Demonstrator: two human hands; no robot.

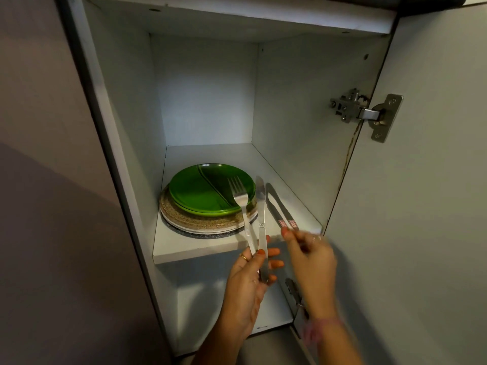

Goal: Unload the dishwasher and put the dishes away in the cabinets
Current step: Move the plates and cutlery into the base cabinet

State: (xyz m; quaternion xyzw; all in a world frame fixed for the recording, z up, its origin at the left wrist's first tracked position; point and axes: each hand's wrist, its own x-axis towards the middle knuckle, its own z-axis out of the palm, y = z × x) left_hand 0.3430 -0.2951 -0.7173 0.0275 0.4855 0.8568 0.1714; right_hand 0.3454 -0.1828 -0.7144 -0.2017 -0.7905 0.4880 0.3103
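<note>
- Holding a fork (241, 204) and a knife (261, 214) together by their handles, my left hand (247, 280) has its fingers curled round both, tips pointing up in front of the shelf (200, 246).
- My right hand (311, 262), blurred, pinches the handles of two more knives (278, 206) whose blades lie on the shelf's right side.
- Green plates (203, 193) sit stacked on larger speckled plates (184, 219) at the shelf's left, inside the open cabinet (303, 101).

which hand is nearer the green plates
Left. The left hand, holding a fork over the green plates, is just below them; the right hand is off to their right.
</note>
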